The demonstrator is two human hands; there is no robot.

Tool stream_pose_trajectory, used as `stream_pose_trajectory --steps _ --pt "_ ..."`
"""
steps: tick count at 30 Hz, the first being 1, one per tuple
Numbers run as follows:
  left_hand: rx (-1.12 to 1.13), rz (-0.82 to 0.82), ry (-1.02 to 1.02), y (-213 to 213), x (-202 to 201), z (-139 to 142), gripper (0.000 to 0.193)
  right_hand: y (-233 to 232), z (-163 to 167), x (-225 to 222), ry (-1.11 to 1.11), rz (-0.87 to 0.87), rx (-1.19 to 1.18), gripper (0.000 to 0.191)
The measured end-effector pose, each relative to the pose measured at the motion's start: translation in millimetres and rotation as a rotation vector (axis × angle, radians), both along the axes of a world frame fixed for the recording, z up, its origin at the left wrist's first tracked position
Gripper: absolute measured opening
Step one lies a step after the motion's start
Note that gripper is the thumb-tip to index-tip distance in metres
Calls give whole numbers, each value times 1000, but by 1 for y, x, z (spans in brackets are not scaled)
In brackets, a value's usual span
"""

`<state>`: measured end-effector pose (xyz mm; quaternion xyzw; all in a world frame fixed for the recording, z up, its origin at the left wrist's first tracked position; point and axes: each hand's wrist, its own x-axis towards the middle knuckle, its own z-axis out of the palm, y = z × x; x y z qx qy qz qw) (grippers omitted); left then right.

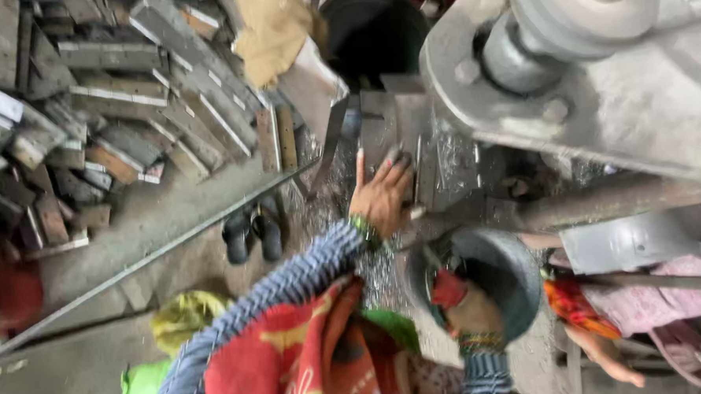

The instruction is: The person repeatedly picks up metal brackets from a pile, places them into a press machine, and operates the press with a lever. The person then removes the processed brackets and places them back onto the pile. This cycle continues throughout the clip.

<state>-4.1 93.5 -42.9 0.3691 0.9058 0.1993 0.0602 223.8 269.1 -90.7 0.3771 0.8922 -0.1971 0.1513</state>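
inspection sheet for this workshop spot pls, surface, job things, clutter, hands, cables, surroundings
surface: grey floor, metal shavings by the machine
job's things: flat metal pieces under the left hand; round dark bowl at the right hand
clutter: pile of metal bars, pair of sandals, long rod, tan cloth
grippers: left hand spread flat on metal; right hand in the bowl, fingers hidden
cables: nothing seen
surroundings: large grey machine; another person's arm at right

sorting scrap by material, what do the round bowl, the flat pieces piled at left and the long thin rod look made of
Bowl: likely metal, dull grey, matte, worn rim. Flat pieces: probably steel plate, grey with rusty brown patches and bright cut edges. Long rod: seemingly metal, thin, straight, dull grey. Blur leaves all three uncertain.
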Motion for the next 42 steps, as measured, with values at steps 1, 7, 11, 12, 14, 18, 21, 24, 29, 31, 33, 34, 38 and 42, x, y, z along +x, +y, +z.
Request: stream_pose_trajectory --steps 1,7,11,12,14,18,21,24,29,31,33,34,38,42 --pt "-76 -13 -64 1 -2 0 84 6 7 3 -68 -6 17 42" --pt "-27 76 119 15 -12 -1 82 -2 -24 11 83 25 100 41" --pt "-29 59 101 10 -12 -4 78 -17 -53 13 168 -56 4 43" --pt "-16 58 102 10 -11 -5 76 -16 -51 15 142 -115 -76 44" --pt "-29 41 90 9 -11 -6 78 -11 -37 18 303 10 -158 46" --pt "-123 58 79 21 -22 -3 85 5 2 11 -145 -58 -39 50" --pt "-162 70 112 31 -32 -1 83 2 6 3 -185 -13 49 56" --pt "-195 89 100 36 -42 1 85 -16 -13 7 138 -54 87 44" --pt "-177 67 34 39 -42 2 84 -16 -23 11 3 -92 24 52" --pt "-168 106 87 38 -39 0 81 -10 -12 4 7 -54 17 53" --pt "-124 106 122 38 -35 -4 77 -4 4 0 1 -1 -24 54" --pt "-114 105 126 36 -33 -7 75 -2 10 -1 -68 -18 15 54" --pt "-63 117 113 36 -30 -13 76 0 9 2 -158 -78 41 57" --pt "-80 96 103 37 -34 -11 76 -17 -36 6 138 -9 187 53"
